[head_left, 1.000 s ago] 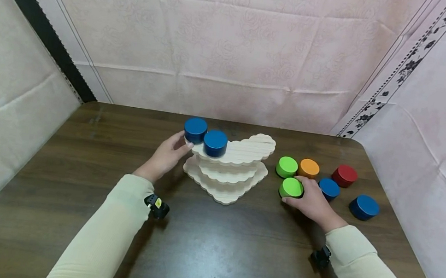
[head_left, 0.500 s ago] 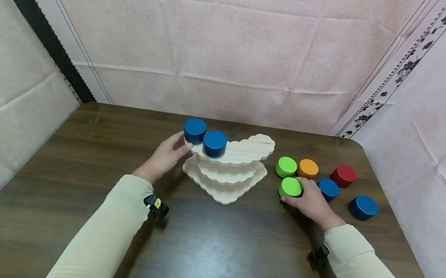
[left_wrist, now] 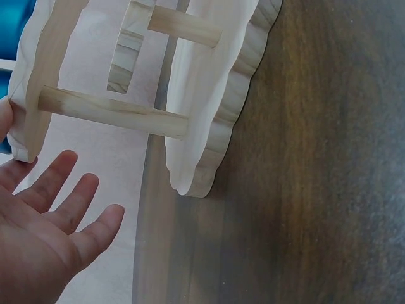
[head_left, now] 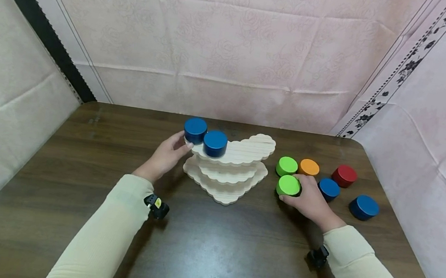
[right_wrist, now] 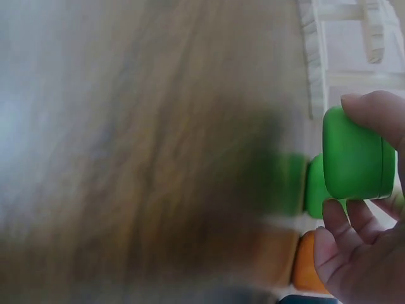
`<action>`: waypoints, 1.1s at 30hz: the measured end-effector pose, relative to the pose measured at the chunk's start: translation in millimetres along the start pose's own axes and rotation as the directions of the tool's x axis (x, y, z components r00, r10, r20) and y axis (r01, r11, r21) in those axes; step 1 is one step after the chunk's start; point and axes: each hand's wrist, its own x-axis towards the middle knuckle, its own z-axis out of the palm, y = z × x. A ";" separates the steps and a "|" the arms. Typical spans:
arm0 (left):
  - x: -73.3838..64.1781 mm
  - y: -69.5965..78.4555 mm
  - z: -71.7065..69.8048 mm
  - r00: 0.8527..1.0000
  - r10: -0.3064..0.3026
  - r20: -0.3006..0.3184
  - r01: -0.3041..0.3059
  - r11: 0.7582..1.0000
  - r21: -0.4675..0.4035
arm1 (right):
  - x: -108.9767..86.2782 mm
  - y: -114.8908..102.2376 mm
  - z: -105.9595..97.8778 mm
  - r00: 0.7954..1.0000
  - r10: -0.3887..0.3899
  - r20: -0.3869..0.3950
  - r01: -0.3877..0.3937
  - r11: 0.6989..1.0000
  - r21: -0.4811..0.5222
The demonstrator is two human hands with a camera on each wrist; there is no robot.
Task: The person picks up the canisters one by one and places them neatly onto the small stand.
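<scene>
One green cylinder, smooth and matte with rounded edges and a thin seam round its side, is gripped between the thumb and fingers of the right hand, and from the right wrist view I see it raised just off the table. Just behind it stands a second green cylinder, with an orange one close beside that. Further right I have a blue one near the knuckles, a red one behind it and another blue one at the outer end. Left of these is the stand, pale grained wood in scalloped tiers joined by slim posts. On its top tier, at the left, sit two blue cylinders. The left hand pinches that corner of the tier with thumb and forefinger, the other fingers spread. Both sleeves are cream. The table is dark brown, glossy, streaked like wood; creased pinkish cloth with a faint rose pattern hangs behind it.
</scene>
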 end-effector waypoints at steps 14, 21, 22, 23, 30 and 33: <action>-0.1 -0.1 0.1 1.000 0.001 -0.002 -0.001 1.000 -0.007 | -0.9 -33.6 -15.5 0.997 -0.048 -0.067 0.050 0.998 0.026; -0.5 0.9 0.5 1.000 -0.003 -0.002 0.003 1.000 -0.006 | -2.3 -49.5 -26.0 0.990 -0.085 -0.116 0.091 0.995 0.050; -0.2 0.8 0.6 1.000 -0.005 -0.003 0.005 1.000 -0.007 | -2.3 -51.8 -27.3 0.990 -0.082 -0.118 0.088 0.995 0.047; 0.1 0.6 0.7 1.000 -0.005 -0.004 0.005 1.000 -0.006 | -2.3 -54.0 -28.3 0.990 -0.081 -0.116 0.087 0.995 0.050; 1.1 -1.3 0.4 1.000 -0.001 0.001 0.001 1.000 -0.008 | 1.7 -71.5 -31.6 0.987 -0.107 -0.124 0.113 0.992 0.047; 1.4 -2.2 0.1 1.000 0.005 0.000 -0.005 1.000 -0.008 | 4.5 -79.9 -33.0 0.984 -0.115 -0.132 0.122 0.992 0.043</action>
